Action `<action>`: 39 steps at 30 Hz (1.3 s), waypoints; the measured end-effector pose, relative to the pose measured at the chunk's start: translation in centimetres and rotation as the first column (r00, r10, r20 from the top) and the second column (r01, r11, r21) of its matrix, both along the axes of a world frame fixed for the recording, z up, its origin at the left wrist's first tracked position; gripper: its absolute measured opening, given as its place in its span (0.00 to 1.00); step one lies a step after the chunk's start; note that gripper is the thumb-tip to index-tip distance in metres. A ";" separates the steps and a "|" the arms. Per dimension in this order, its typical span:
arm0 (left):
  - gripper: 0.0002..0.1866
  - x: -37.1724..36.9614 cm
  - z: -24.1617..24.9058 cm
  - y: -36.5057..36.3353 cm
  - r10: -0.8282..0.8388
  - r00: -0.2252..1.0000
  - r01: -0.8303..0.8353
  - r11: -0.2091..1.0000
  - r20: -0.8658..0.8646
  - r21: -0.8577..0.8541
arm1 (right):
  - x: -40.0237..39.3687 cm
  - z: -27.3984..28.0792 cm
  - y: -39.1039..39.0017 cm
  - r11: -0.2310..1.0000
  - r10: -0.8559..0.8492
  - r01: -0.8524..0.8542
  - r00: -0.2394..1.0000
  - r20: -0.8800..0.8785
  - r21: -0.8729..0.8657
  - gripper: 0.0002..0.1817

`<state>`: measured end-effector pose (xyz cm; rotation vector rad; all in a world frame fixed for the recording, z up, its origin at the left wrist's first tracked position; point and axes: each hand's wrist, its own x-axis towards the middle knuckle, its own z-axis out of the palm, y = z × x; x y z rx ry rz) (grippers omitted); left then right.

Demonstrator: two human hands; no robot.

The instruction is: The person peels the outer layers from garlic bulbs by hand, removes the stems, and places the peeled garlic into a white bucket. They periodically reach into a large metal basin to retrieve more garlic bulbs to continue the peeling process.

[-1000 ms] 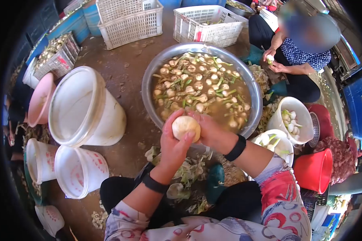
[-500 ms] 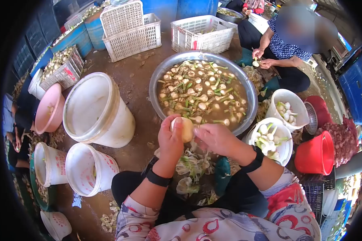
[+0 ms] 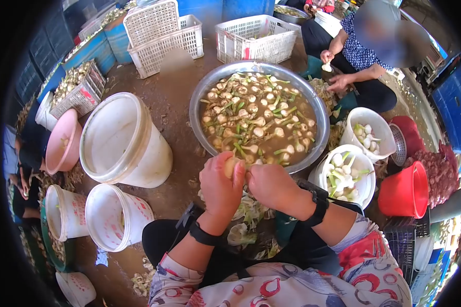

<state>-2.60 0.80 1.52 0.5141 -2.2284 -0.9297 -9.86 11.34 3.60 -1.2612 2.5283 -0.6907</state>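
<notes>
My left hand [image 3: 219, 181] is wrapped around a garlic bulb [image 3: 231, 166], which is mostly covered by the fingers. Close against it, my right hand [image 3: 275, 187] is closed in a pinch at the bulb's stem side; whether it grips the stem or the outer skin is hidden. Both hands are just in front of a wide metal basin [image 3: 321, 110], where many unpeeled garlic bulbs [image 3: 258, 132] with green stems float in brown water. Peeled skins [image 3: 243, 233] lie on the ground below my wrists. To the right, a white bucket [image 3: 370, 176] holds clean white garlic bulbs [image 3: 343, 176].
Another white bucket [image 3: 351, 128] with garlic and a red bucket [image 3: 404, 192] stand at right. A large lidded bucket [image 3: 153, 158], smaller white buckets [image 3: 138, 215] and a pink tub [image 3: 61, 146] are at left. White crates [image 3: 256, 43] stand behind the basin. A co-worker [image 3: 363, 71] sits at upper right.
My left hand has turned so its back covers more of the bulb, and my right hand has drawn in tighter beside it. The co-worker's hands have moved apart.
</notes>
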 end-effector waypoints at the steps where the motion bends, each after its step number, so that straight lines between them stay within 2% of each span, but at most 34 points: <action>1: 0.13 -0.1 0.0 0.0 -0.002 1.000 0.002 1.000 -0.009 0.008 | -0.3 -0.1 0.0 1.000 -0.007 0.007 1.000 0.009 -0.006 0.13; 2: 0.13 -0.2 -0.2 0.0 -0.011 1.000 0.011 1.000 0.000 0.001 | -0.8 0.0 0.0 0.999 -0.022 0.023 0.999 0.045 -0.024 0.13; 3: 0.13 -0.5 -0.4 -0.1 -0.017 0.996 0.036 0.975 -0.086 0.221 | -1.1 0.0 0.1 0.998 -0.036 0.040 0.996 0.082 -0.043 0.13; 4: 0.13 -0.7 -0.5 -0.3 -0.001 0.985 0.074 0.901 -0.170 0.428 | -1.0 0.4 0.3 0.998 -0.042 0.047 0.995 0.091 -0.050 0.13; 5: 0.14 -1.0 -0.3 -0.6 0.059 0.980 0.056 0.836 -0.191 0.546 | -0.8 1.1 0.3 0.991 -0.029 0.050 0.985 0.167 -0.123 0.13; 6: 0.14 -1.1 -0.3 -0.9 0.057 0.981 0.053 0.840 -0.185 0.539 | -0.7 1.6 0.3 0.979 -0.007 0.055 0.971 0.241 -0.195 0.14; 8: 0.14 -1.3 -0.5 -1.2 0.013 0.984 0.077 0.867 -0.176 0.493 | -0.8 1.6 0.3 0.980 0.014 0.034 0.970 0.241 -0.195 0.14; 9: 0.14 -1.2 -0.3 -0.9 0.021 0.990 0.030 0.934 -0.139 0.357 | -0.8 1.6 0.4 0.982 0.031 0.014 0.972 0.234 -0.189 0.15; 10: 0.14 -1.3 -0.4 -0.8 0.008 0.991 0.040 0.935 -0.135 0.352 | -1.0 1.4 0.4 0.980 0.020 0.027 0.971 0.238 -0.195 0.15; 12: 0.14 -1.3 -0.7 -0.7 0.027 0.996 -0.013 0.988 -0.089 0.155 | -1.2 0.5 0.3 0.981 0.056 -0.021 0.983 0.177 -0.193 0.15; 13: 0.14 -1.3 -0.7 -0.7 0.015 0.997 -0.003 0.989 -0.080 0.146 | -1.4 0.1 0.4 0.979 0.046 -0.008 0.982 0.186 -0.202 0.15; 15: 0.14 -1.3 -0.6 -0.5 -0.016 0.995 0.013 1.000 -0.102 -0.024 | -1.8 -0.4 0.4 0.984 0.065 -0.034 0.983 0.174 -0.176 0.16; 16: 0.14 -1.4 -0.6 -0.6 -0.030 0.995 0.027 0.999 -0.090 -0.037 | -2.0 -0.5 0.4 0.982 0.054 -0.019 0.981 0.185 -0.189 0.16; 17: 0.13 -1.5 -0.6 -0.7 -0.029 0.994 0.045 0.987 -0.102 0.157 | -2.2 -0.5 0.4 0.979 0.038 0.058 0.888 0.459 -0.193 0.16; 18: 0.12 -1.6 -0.6 -1.0 -0.022 0.993 0.059 0.938 -0.112 0.341 | -2.5 -0.5 0.3 0.975 0.036 0.126 0.720 0.693 -0.183 0.16; 19: 0.10 -1.9 -0.6 -1.6 0.044 0.994 0.033 0.742 -0.097 0.670 | -2.9 -1.3 0.2 0.976 0.038 0.125 0.702 0.711 -0.176 0.15; 20: 0.10 -1.5 -1.3 -4.5 0.057 0.965 0.209 0.421 -0.256 0.883 | -3.0 -2.6 0.5 0.972 0.054 0.127 0.696 0.716 -0.197 0.15; 22: 0.12 -1.6 -2.4 -5.8 0.042 0.939 0.280 0.489 -0.343 0.826 | -2.7 -5.4 0.6 0.971 -0.087 0.231 0.600 0.795 -0.068 0.15; 23: 0.12 -2.3 -3.0 -4.8 -0.004 0.944 0.297 0.446 -0.330 0.845 | -1.9 -6.0 -0.2 0.964 0.039 0.129 0.795 0.605 -0.231 0.14; 24: 0.12 -2.9 -4.0 -3.5 -0.044 0.945 0.314 0.395 -0.324 0.863 | -1.8 -6.6 -0.7 0.968 0.042 0.118 0.793 0.608 -0.221 0.14; 25: 0.13 -2.8 -5.1 -3.1 -0.072 0.953 0.303 0.279 -0.295 0.911 | -2.1 -7.0 -1.2 0.949 0.033 0.141 0.845 0.534 -0.282 0.14; 26: 0.13 -2.7 -4.4 -2.7 -0.073 0.951 0.308 0.274 -0.300 0.911 | -2.6 -7.7 -1.5 0.925 0.014 0.161 0.891 0.454 -0.344 0.14; 27: 0.15 -2.5 -3.5 -2.4 -0.050 0.975 0.217 0.445 -0.218 0.869 | -3.4 -8.8 -1.3 0.962 -0.050 0.102 0.978 0.204 -0.253 0.15; 28: 0.16 -2.3 -2.9 -2.5 -0.009 0.990 0.118 0.599 -0.140 0.792 | -3.4 -8.1 -1.1 0.964 -0.050 0.100 0.979 0.200 -0.247 0.15; 30: 0.19 -1.9 -3.3 -3.0 0.005 0.995 0.078 0.623 -0.104 0.778 | -3.5 -6.2 -0.5 0.952 -0.027 0.136 0.929 0.368 -0.274 0.14; 32: 0.21 -1.7 -3.1 -2.2 -0.028 1.000 0.013 0.390 -0.002 0.921 | -2.8 -3.8 -0.5 0.946 -0.015 0.148 0.909 0.416 -0.289 0.13; 33: 0.21 -1.8 -5.8 -2.3 -0.178 0.961 0.276 0.568 -0.211 0.775 | -2.4 -3.0 -0.5 0.942 0.075 0.068 0.912 0.404 -0.329 0.13; 34: 0.21 -1.9 -5.5 -2.2 -0.179 0.962 0.272 0.570 -0.207 0.775 | -2.1 -2.3 -0.5 0.929 0.161 -0.006 0.907 0.390 -0.370 0.13; 36: 0.18 -2.3 -4.5 -2.2 -0.154 0.883 0.469 0.320 -0.443 0.823 | -1.8 -1.3 -0.6 0.935 0.128 -0.002 0.935 0.331 -0.355 0.12; 37: 0.16 -2.5 -4.3 -2.2 -0.092 0.898 0.431 0.384 -0.431 0.816 | -1.7 -1.1 -0.6 0.941 0.093 0.002 0.960 0.264 -0.338 0.12; 38: 0.16 -2.4 -4.4 -2.8 -0.094 0.898 0.430 0.387 -0.429 0.816 | -1.9 -1.2 -0.5 0.940 0.093 0.003 0.960 0.265 -0.341 0.12; 39: 0.15 -2.2 -4.6 -4.0 -0.019 0.889 0.440 0.314 -0.457 0.841 | -2.1 -1.5 -0.3 0.954 0.015 0.035 0.986 0.164 -0.298 0.14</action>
